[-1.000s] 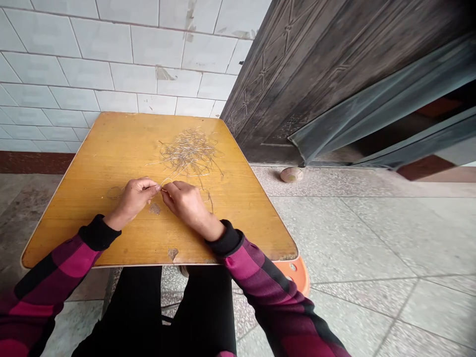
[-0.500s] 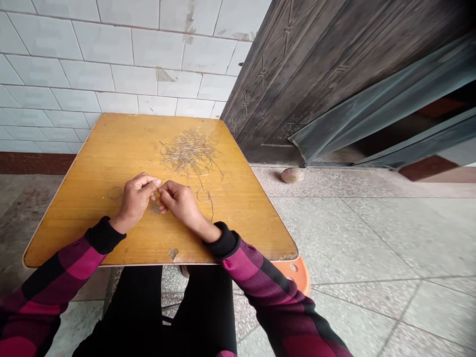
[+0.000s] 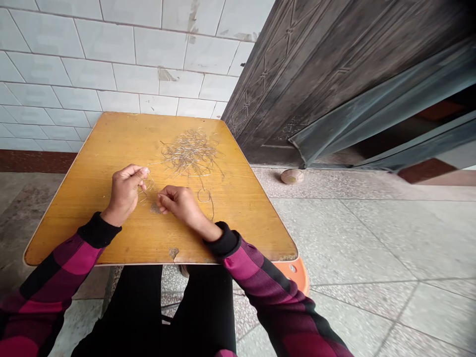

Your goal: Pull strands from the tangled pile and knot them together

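Note:
A tangled mass of thin silvery wire (image 3: 191, 153) lies on the far half of a yellow wooden tabletop (image 3: 238, 223). My left hand (image 3: 124, 191) pinches a fine strand between its fingertips, with wire loops (image 3: 146, 191) hanging beside the fingers. My right hand (image 3: 178, 203) rests curled on the wood, its fingertips near a worn patch (image 3: 155, 208). No wire shows clearly in its grip. Another wire loop (image 3: 204, 195) lies just beyond my right hand, linked to the tangle.
A dark embossed metal door (image 3: 297, 74) stands open at the right of the table, and white tiles (image 3: 111, 49) cover the wall behind. An orange stool edge (image 3: 297, 275) shows under the table's right corner. A small round object (image 3: 292, 176) sits on the speckled floor (image 3: 372, 248).
My left hand has moved left and away from my right hand, drawing wire with it. My fingertips no longer meet. My right hand has stayed nearly in place.

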Tool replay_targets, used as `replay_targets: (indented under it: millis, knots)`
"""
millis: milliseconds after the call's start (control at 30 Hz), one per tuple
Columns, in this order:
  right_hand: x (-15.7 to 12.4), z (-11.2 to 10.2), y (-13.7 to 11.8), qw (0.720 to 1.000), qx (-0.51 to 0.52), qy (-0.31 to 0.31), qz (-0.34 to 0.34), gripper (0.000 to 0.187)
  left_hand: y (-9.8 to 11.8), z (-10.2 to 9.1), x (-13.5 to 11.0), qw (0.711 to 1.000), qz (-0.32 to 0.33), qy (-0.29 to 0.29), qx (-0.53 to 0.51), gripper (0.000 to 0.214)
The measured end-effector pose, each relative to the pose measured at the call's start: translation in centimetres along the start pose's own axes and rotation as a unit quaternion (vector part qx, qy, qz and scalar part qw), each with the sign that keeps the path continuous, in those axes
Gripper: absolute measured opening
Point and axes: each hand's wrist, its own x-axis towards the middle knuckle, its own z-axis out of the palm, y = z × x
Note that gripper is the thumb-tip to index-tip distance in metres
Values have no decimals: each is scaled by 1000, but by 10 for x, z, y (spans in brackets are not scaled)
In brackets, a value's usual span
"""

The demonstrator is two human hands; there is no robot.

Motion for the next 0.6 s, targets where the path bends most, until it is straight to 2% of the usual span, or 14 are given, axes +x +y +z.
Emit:
replay_targets:
  millis: [200, 300, 433, 600]
  knots:
    - [1, 8, 6, 995, 92, -23, 38, 16, 3, -1, 4, 999, -15, 25, -15, 14]
    - [2, 11, 11, 993, 107, -26, 51, 14, 2, -2, 5, 999, -25, 32, -22, 14]
    - [2, 10, 9, 994, 90, -25, 55, 12, 1, -2, 6, 999, -28, 32, -17, 16]
    - [-2, 6, 5, 999, 4, -22, 28, 13, -1, -3, 7, 999, -33, 33, -12, 19]
